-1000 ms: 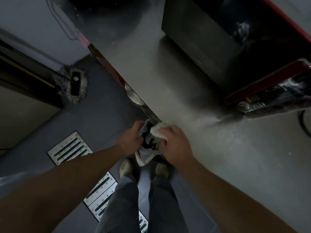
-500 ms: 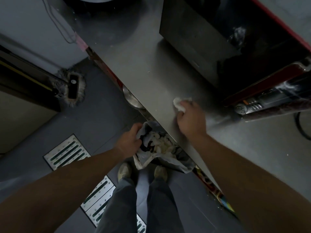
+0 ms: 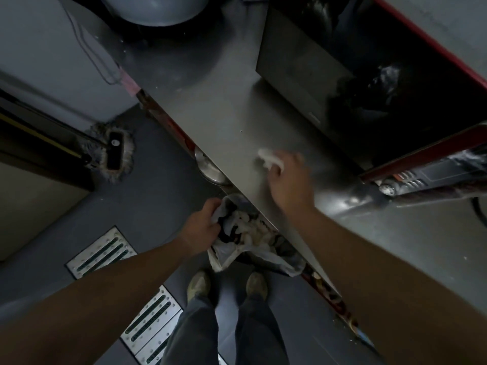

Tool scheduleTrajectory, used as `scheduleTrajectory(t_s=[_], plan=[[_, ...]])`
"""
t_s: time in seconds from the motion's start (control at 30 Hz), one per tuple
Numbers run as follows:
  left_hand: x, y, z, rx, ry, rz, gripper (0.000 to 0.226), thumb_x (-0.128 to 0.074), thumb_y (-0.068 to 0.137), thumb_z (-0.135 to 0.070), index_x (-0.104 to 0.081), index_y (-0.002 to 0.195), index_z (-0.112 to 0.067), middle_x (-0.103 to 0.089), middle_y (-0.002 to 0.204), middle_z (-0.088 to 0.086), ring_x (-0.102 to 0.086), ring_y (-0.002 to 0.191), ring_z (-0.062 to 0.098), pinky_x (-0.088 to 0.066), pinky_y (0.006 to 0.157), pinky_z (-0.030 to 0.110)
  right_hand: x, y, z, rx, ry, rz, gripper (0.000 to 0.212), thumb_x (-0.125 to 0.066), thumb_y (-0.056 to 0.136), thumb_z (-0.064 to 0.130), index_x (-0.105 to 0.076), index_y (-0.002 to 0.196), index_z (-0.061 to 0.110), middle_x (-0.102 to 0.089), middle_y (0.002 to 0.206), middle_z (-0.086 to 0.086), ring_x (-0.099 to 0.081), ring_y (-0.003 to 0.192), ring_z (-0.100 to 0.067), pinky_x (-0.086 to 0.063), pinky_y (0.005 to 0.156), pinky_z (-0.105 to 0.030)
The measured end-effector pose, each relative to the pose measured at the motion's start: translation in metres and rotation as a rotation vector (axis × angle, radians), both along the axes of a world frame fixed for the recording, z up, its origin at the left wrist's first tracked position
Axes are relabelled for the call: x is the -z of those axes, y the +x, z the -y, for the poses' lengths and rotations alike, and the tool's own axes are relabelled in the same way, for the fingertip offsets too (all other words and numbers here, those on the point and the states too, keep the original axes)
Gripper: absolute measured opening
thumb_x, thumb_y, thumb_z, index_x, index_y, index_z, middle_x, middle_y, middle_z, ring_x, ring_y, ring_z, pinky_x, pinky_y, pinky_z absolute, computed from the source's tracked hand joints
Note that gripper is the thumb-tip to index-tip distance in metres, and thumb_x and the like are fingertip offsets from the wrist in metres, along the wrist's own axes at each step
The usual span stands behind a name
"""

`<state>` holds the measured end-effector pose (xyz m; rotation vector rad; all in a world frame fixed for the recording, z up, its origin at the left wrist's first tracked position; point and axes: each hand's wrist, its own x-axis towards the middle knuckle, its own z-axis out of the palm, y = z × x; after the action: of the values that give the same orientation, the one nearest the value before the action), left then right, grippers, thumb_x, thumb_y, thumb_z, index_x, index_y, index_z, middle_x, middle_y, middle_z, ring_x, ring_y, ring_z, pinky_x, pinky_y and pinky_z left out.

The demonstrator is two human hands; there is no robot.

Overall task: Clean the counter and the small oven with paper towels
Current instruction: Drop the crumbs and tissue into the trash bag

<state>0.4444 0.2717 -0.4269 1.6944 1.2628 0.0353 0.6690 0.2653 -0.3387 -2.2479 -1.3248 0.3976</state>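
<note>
My right hand [image 3: 288, 180] holds a crumpled white paper towel [image 3: 268, 158] against the steel counter [image 3: 229, 119], just left of the small oven [image 3: 369, 88]. The oven is dark with a red frame, and its door hangs open at the right [image 3: 434, 172]. My left hand [image 3: 201, 222] grips the rim of a thin plastic bag [image 3: 229, 256] held below the counter's front edge. Several used white towels [image 3: 253, 227] lie bunched inside the bag.
A mop head [image 3: 114, 154] leans in the floor corner at the left. Metal floor grates [image 3: 105, 251] run along the floor by my feet. A grey round bowl [image 3: 158, 9] sits at the counter's far end. Crumbs speckle the counter at the right.
My right hand left the bag at the counter's edge and moved up onto the counter with a towel, sliding farther toward the oven. My left hand kept hold of the bag.
</note>
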Motion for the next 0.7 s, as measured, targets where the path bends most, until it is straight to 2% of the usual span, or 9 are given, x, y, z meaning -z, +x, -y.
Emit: scheduleTrajectory(t_s=[0.17,0.33,0.5,0.57,0.63,0.7], plan=[[0.005,-0.020,-0.035,-0.036,0.029,0.003,0.049,-0.052,0.090,-0.006,-0.044,0.134,-0.025,-0.060,0.109,0.000,-0.061,0.102,0.028,-0.042,0.075,0.032,0.007,0.035,-0.096,0.042,-0.022,0.133,0.038,-0.057,0.092,0.017,-0.060,0.130,0.013,-0.056,0.127,-0.018,-0.054,0.116,-0.035,-0.037,0.099,-0.032],[0.004,-0.029,-0.067,-0.019,0.081,0.028,0.051,-0.053,0.090,-0.004,-0.042,0.137,-0.020,-0.061,0.117,0.006,-0.061,0.105,0.032,-0.050,0.083,0.042,0.020,0.034,-0.155,-0.062,-0.173,0.166,0.042,-0.055,0.090,0.012,-0.061,0.131,0.020,-0.054,0.130,-0.016,-0.054,0.118,-0.035,-0.040,0.101,-0.030],[0.006,-0.026,-0.085,-0.021,0.078,0.044,0.051,-0.054,0.089,-0.004,-0.041,0.136,-0.018,-0.063,0.114,0.011,-0.062,0.101,0.033,-0.050,0.081,0.043,0.025,-0.007,-0.117,-0.195,-0.157,0.106,0.046,-0.058,0.082,0.004,-0.064,0.123,0.022,-0.054,0.126,-0.011,-0.054,0.113,-0.033,-0.044,0.100,-0.032],[0.001,-0.024,-0.085,-0.033,0.049,0.055,0.049,-0.053,0.087,-0.008,-0.042,0.133,-0.021,-0.062,0.111,0.008,-0.062,0.099,0.032,-0.052,0.080,0.044,0.026,-0.032,-0.080,-0.324,-0.119,0.092,0.043,-0.059,0.078,0.002,-0.066,0.116,0.022,-0.056,0.117,-0.010,-0.054,0.107,-0.033,-0.048,0.091,-0.037],[-0.002,-0.022,-0.081,-0.009,0.036,0.075,0.048,-0.051,0.083,-0.018,-0.041,0.130,-0.026,-0.063,0.111,0.008,-0.063,0.097,0.033,-0.052,0.078,0.046,0.026,-0.054,-0.039,-0.456,-0.104,0.118,0.040,-0.063,0.076,0.001,-0.067,0.113,0.016,-0.056,0.111,-0.009,-0.051,0.100,-0.030,-0.048,0.080,-0.035],[-0.004,-0.021,-0.077,0.025,0.040,0.088,0.048,-0.052,0.084,-0.018,-0.042,0.130,-0.024,-0.065,0.111,0.011,-0.064,0.096,0.034,-0.051,0.076,0.045,0.024,-0.069,-0.007,-0.536,-0.089,0.077,0.039,-0.061,0.075,0.002,-0.068,0.112,0.012,-0.057,0.107,-0.009,-0.051,0.095,-0.029,-0.050,0.075,-0.037]])
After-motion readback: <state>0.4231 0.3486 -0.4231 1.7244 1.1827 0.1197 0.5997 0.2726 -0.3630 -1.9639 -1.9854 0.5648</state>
